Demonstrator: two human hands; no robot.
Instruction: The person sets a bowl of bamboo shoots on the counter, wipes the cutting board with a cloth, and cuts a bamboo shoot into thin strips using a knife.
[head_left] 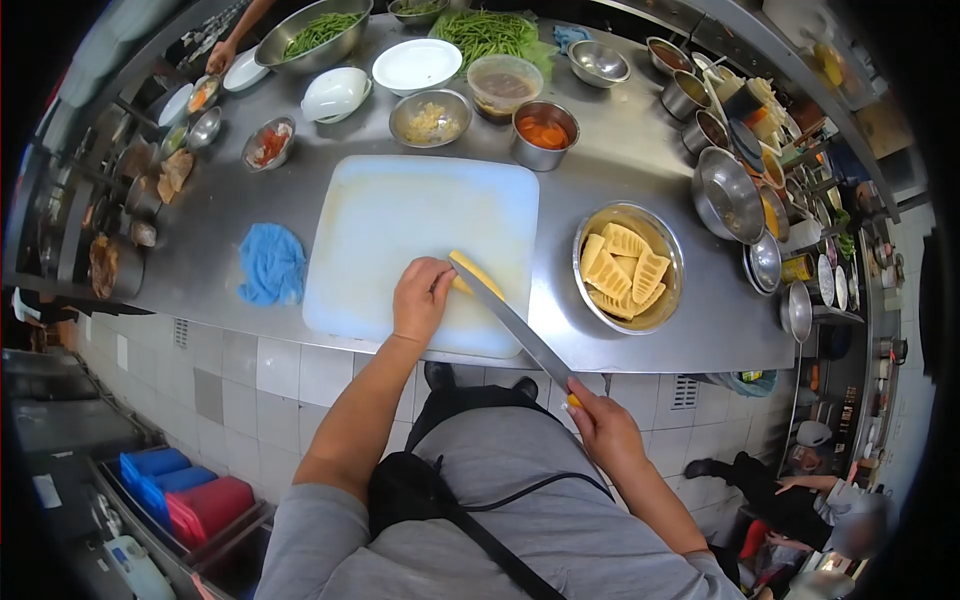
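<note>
A white cutting board [405,210] lies on the steel counter before me. Near its front, my left hand [422,298] has its fingers closed on a yellow bamboo shoot piece [484,279], partly covered by the blade and fingers. My right hand [610,434] grips the handle of a long knife [522,334]. The blade runs up and left across the bamboo shoot, its tip beside my left fingertips; whether it has cut in, I cannot tell. Right of the board, a steel bowl [678,250] holds several ridged bamboo shoot pieces [622,272].
A blue cloth [271,264] lies left of the board. Behind it stand a bowl of chopped pale food [430,121], a lidded tub [500,86] and a pot of orange slices [543,132]. Green beans [487,36] lie farther back. Another person's hand [220,57] reaches in at upper left.
</note>
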